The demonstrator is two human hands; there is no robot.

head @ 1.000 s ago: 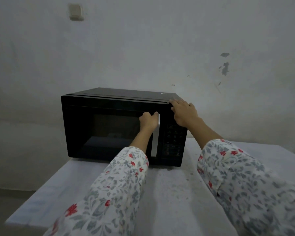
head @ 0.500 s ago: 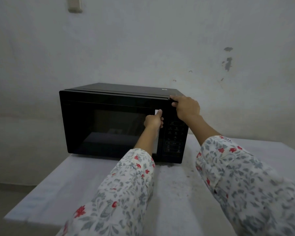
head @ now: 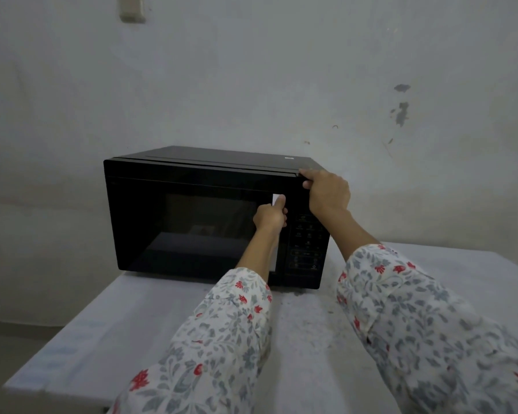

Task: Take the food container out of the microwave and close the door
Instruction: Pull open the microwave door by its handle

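Note:
A black microwave stands on a white table against the wall, its door shut. My left hand is closed around the white vertical door handle, thumb up along it. My right hand grips the microwave's top right front corner, above the button panel. Through the dark door glass the inside is dim; I cannot make out a food container.
The table's left edge drops off to the floor. Dark crumbs and stains mark the tabletop in front of the microwave. A wall fitting sits high up on the left. My floral sleeves fill the near foreground.
My left hand slid down the handle and turned, thumb now pointing up. My right hand curled from resting flat to gripping the top corner. The door stays shut.

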